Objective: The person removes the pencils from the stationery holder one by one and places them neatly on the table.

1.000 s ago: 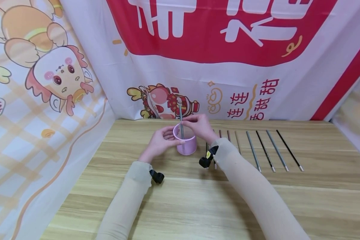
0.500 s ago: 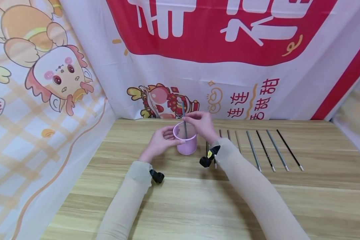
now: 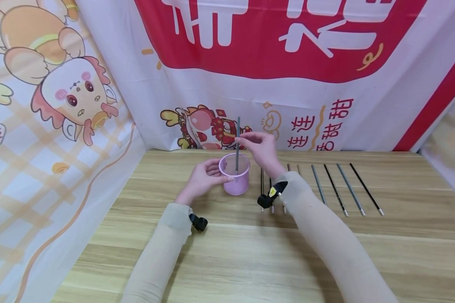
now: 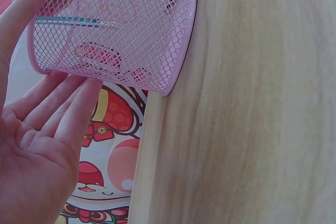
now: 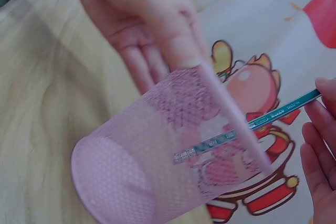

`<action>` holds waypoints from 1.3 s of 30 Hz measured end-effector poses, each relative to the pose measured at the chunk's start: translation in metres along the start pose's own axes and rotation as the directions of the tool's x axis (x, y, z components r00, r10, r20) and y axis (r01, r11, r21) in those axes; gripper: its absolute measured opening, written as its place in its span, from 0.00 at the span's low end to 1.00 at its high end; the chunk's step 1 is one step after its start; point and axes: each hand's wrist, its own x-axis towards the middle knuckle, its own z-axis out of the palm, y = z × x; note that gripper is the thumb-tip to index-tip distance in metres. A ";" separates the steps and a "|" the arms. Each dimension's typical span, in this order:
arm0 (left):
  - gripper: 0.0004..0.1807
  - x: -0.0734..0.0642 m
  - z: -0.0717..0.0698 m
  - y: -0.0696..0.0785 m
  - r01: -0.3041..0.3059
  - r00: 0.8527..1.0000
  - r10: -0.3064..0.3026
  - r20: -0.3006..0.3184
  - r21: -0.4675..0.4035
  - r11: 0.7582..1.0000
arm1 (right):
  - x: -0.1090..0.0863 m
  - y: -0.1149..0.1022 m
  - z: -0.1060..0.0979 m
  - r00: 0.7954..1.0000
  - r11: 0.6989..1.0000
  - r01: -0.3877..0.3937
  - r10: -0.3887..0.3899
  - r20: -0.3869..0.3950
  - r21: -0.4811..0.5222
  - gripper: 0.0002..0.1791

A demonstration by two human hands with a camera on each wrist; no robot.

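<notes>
A pink mesh pen holder (image 3: 236,186) stands upright on the wooden table near its back edge. My left hand (image 3: 204,182) steadies it from the left, thumb at the near rim and fingers on the far side. Between thumb and fingertips, my right hand (image 3: 263,152) pinches a dark green pencil (image 3: 238,128) upright over the holder's mouth. In the right wrist view the pencil's (image 5: 283,111) eraser end sits inside the holder, above the base. Through the mesh in the left wrist view, part of the pencil (image 4: 68,21) shows.
Several pencils lie roughly side by side right of the holder, among them a blue-grey pencil (image 3: 350,189) and a black pencil (image 3: 365,189). My right forearm covers parts of some. A printed cloth (image 3: 197,88) hangs behind the table's back edge.
My right hand has risen and shifted right with the pencil, whose lower end now sits higher in the holder. The left hand and the holder have stayed put.
</notes>
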 end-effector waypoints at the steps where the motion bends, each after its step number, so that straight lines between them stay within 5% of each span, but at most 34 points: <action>1: 0.40 0.000 0.000 0.000 0.003 1.000 -0.003 -0.002 0.000 1.000 | 0.000 -0.002 -0.001 1.000 1.000 0.001 -0.001 -0.006 0.009 0.18; 15: 0.42 0.002 0.000 0.002 0.014 1.000 -0.014 -0.006 0.011 1.000 | -0.002 -0.030 -0.035 0.996 0.982 0.031 -0.015 -0.089 0.184 0.20; 23: 0.42 0.000 0.000 0.008 0.018 1.000 -0.018 0.012 -0.005 1.000 | -0.005 -0.026 -0.064 0.993 0.957 0.065 -0.036 -0.108 0.284 0.21; 39: 0.41 0.001 0.000 0.002 0.020 1.000 -0.019 -0.005 0.019 1.000 | -0.016 -0.005 -0.124 0.980 0.975 0.010 0.034 -0.194 0.222 0.26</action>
